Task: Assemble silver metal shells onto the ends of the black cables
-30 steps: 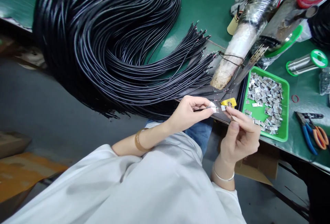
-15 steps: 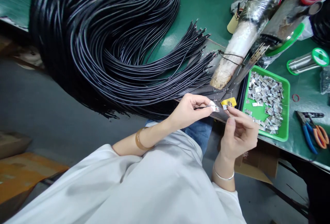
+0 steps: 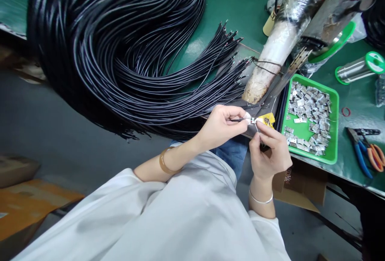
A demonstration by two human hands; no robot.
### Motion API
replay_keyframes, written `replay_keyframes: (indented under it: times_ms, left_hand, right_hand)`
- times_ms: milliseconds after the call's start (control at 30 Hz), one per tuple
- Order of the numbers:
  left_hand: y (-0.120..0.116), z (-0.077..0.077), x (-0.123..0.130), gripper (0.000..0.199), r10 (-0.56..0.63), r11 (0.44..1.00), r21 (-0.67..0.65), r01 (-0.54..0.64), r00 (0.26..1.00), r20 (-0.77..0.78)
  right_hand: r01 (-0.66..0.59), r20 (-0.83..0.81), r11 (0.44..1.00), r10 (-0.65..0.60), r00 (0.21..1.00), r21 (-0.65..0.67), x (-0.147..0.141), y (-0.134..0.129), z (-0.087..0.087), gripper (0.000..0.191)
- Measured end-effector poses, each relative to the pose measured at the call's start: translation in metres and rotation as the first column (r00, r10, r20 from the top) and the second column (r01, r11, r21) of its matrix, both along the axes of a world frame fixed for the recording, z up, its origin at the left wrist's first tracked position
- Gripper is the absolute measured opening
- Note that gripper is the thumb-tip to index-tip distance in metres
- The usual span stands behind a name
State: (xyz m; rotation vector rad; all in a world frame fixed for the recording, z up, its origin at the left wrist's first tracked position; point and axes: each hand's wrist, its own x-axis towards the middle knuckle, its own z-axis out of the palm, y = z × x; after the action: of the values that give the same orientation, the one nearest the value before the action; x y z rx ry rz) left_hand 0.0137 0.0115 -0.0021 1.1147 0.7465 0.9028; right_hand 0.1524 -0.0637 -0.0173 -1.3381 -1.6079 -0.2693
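My left hand (image 3: 228, 121) is closed in a pinch on a black cable (image 3: 236, 120), with a white covering on a fingertip. At the cable's end, just past those fingertips, is a small silver metal connector (image 3: 253, 120). My right hand (image 3: 269, 148) is close by on the right, its thumb and index finger closed on a thin silvery solder wire (image 3: 256, 128) that reaches up to the connector. A yellow holder (image 3: 267, 119) sits directly behind the right index finger. Whether the cable touches the connector is too small to tell.
A large bundle of black cables (image 3: 120, 52) covers the left of the green table. At right are a green tray (image 3: 335, 132) of metal connectors, a solder spool (image 3: 355, 71), and pliers (image 3: 359, 150). A wrapped tube (image 3: 267, 64) slants down above my hands.
My right hand has moved left, towards my left hand, and the thin wire now shows at its fingertips. The cable end and the connector by the yellow holder are now together.
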Motion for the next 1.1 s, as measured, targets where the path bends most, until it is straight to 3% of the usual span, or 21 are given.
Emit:
replay_keyframes:
  times_ms: [467, 633, 867, 1100]
  left_hand:
    - [0.005, 0.004, -0.003, 0.010, 0.003, 0.999, 0.048, 0.002, 0.994, -0.105]
    - [0.002, 0.005, -0.005, 0.009, 0.014, 0.992, 0.124, 0.011, 0.979, -0.202]
    - [0.001, 0.015, -0.005, 0.010, 0.061, 0.975, 0.222, -0.018, 0.980, -0.189]
    - [0.006, 0.007, -0.008, 0.007, -0.057, 0.997, 0.044, 0.066, 0.982, -0.181]
  right_hand:
    - [-0.005, -0.022, 1.000, 0.006, 1.000, 0.016, -0.002, 0.003, 0.004, 0.020]
    - [-0.017, -0.189, 0.998, 0.004, 0.982, -0.067, -0.002, 0.003, 0.002, 0.020]
    - [0.016, -0.157, 0.997, -0.027, 0.987, -0.072, -0.006, 0.006, 0.014, 0.019]
    - [-0.007, -0.170, 0.991, -0.016, 0.985, -0.135, -0.006, 0.000, 0.009, 0.015]
